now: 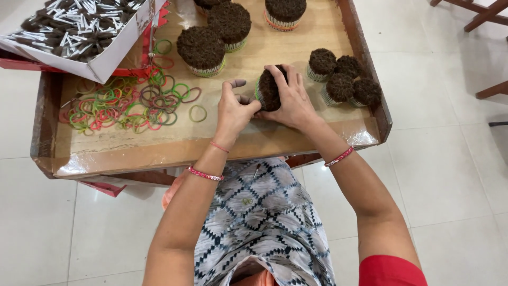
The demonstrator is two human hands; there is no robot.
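Patterned lap below | both hands' fingers clasp brown stick bundle | left hand, right hand over tray

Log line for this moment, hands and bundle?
left hand: pinching bundle edge | right hand: gripping dark stick bundle | rubber bands: loose, left on tray

Both hands around brown bundle

Bundle mostly hidden under right hand; band on it barely visible, left fingertips cover it; top bundles and box cut by upper edge; chair legs cropped
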